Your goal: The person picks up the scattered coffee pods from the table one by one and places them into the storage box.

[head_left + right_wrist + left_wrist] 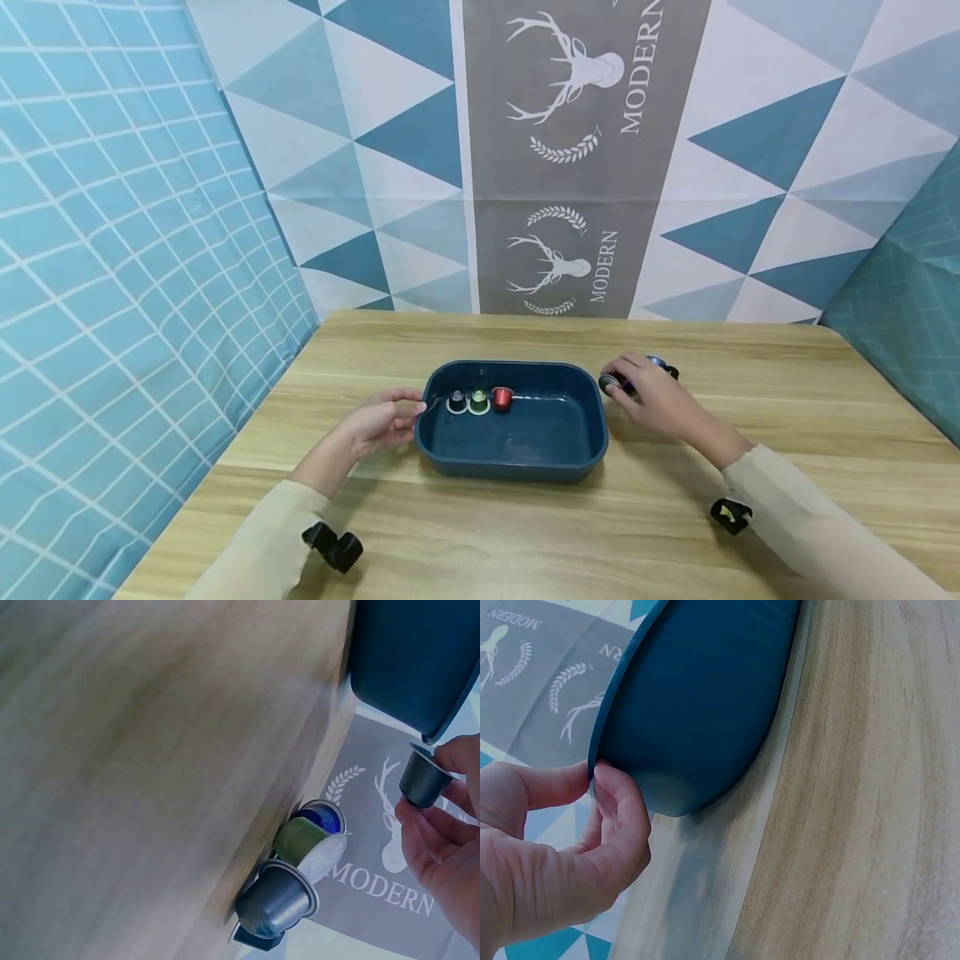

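Note:
A dark blue rectangular tub [517, 446] stands on the wooden table with its open top up. Inside, along its back left, a dark coffee capsule [457, 402], a green capsule [478, 402] and a red capsule [502, 398] sit in a row. My left hand [384, 422] pinches the tub's rim at the left end, thumb and index finger on either side, as the left wrist view shows. Just past the tub's right end, my right hand [651, 402] holds a dark grey coffee capsule [424, 780] between thumb and fingers.
Beside my right hand lies a cluster of capsules: a blue one [328, 817], a green one [298, 838], a grey one [271, 902] and a black one [257, 937]. A patterned cloth [390, 200] hangs behind the table [480, 533].

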